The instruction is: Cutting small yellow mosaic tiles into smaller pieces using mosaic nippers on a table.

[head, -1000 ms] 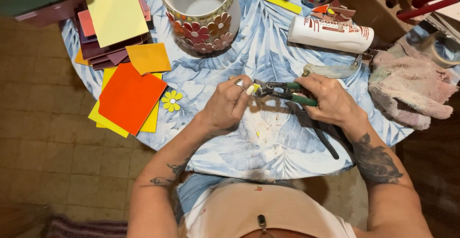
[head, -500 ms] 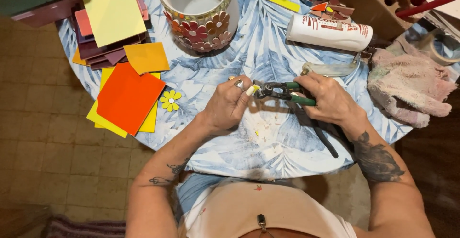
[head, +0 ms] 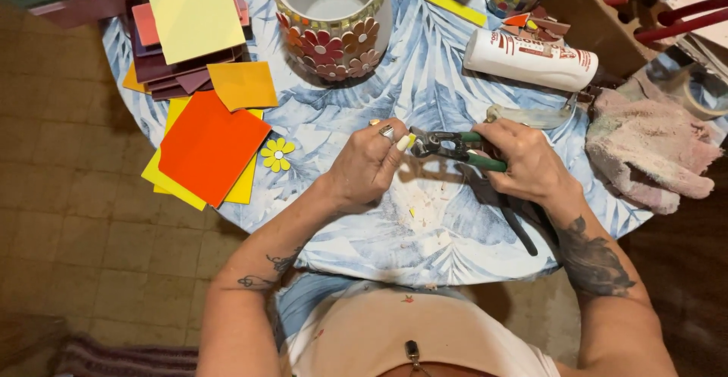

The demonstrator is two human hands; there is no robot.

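tile nippers (head: 453, 148) sit at the centre of the frame over the round table (head: 425, 89), our right hand (head: 523, 161) wrapped tight round the green handles. our left hand (head: 368, 166) pinches a small yellow chip (head: 406, 142) at the jaws. we judge the chip could snap crooked or fly off if squeezed unevenly. the tool's long axis runs sideways, its head pointing toward frame left.

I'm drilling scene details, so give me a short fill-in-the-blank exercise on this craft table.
1. The right hand grips nippers with ____ handles.
2. The left hand holds a small piece at the nippers' ____.
3. The little yellow flower lies beside the ____ sheet.
4. The white pot is decorated with mosaic ____.

Missing words: green; jaws; orange; flowers
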